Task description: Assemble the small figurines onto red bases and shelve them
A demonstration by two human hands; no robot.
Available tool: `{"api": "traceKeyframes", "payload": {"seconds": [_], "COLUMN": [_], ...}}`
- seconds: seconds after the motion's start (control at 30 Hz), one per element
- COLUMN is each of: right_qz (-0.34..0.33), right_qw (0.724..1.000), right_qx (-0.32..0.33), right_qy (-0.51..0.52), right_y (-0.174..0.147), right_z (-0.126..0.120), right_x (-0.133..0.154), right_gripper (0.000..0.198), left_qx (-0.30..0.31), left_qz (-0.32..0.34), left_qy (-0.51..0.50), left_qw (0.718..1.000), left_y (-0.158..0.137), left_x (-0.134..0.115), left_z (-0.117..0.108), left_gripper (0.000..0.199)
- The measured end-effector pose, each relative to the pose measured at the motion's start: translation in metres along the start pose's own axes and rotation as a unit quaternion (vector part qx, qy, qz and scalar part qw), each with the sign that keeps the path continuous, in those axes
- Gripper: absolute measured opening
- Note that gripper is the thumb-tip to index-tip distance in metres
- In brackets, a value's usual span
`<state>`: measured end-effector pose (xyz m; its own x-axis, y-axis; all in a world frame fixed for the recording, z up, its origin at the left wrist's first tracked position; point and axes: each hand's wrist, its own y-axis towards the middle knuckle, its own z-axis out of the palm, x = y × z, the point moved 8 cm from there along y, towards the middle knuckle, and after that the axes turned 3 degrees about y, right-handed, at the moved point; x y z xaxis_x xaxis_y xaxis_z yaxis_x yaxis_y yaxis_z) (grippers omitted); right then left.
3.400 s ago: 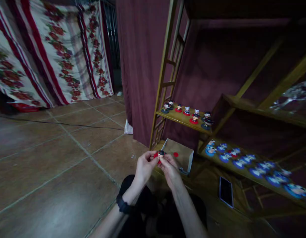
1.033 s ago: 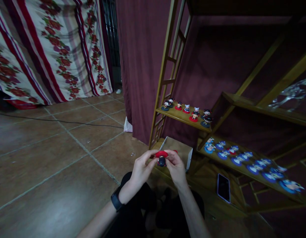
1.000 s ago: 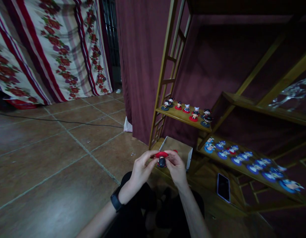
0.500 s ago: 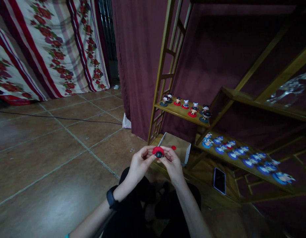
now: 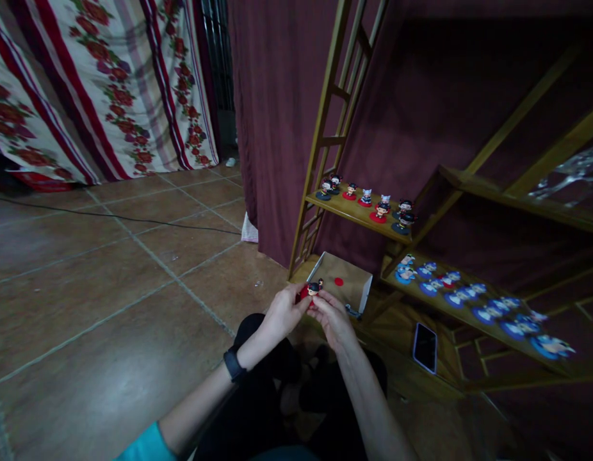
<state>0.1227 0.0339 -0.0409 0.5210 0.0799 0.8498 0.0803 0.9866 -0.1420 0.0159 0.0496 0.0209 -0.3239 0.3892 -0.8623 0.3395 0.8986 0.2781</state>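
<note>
Between my two hands is a small figurine (image 5: 314, 289) with a black-haired head and a red round base. My left hand (image 5: 285, 314) pinches it from the left, around the red base. From the right, the fingers of my right hand (image 5: 332, 317) close on its lower part, and much of the body is hidden behind them. Just beyond my hands sits an open cardboard box (image 5: 351, 272) with a red disc (image 5: 339, 282) inside. Small dark pieces lie near the box's front edge.
Several figurines on red and dark bases stand on the upper shelf (image 5: 358, 213). Blue-based figurines (image 5: 462, 296) line the lower right shelf. A phone (image 5: 425, 347) lies on the wooden bottom board. A dark cable (image 5: 133, 219) crosses the tiled floor at left.
The figurine has turned in my hands, from its dark hair showing to a more upright pose with the head visible. My right hand has shifted lower on it. The camera view has moved slightly.
</note>
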Motion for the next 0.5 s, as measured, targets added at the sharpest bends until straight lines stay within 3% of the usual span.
{"api": "traceKeyframes", "payload": {"seconds": [0.13,0.27,0.5], "right_qz": [0.007,0.0,-0.047], "right_qw": [0.999,0.998,0.993], "right_qx": [0.012,-0.005,-0.002], "right_qy": [0.034,0.057,0.112], "right_y": [0.003,0.006,0.011], "right_z": [-0.009,-0.024,-0.049], "right_x": [-0.012,-0.022,-0.034], "right_gripper": [0.026,0.023,0.03], "left_qx": [0.018,0.05,0.069], "left_qz": [0.035,0.074,0.158], "left_qy": [0.199,0.341,0.477], "left_qw": [0.979,0.936,0.862], "left_y": [-0.003,-0.005,-0.007], "left_x": [-0.004,-0.01,-0.021], "left_z": [0.011,0.027,0.057], "left_gripper": [0.023,0.031,0.042]}}
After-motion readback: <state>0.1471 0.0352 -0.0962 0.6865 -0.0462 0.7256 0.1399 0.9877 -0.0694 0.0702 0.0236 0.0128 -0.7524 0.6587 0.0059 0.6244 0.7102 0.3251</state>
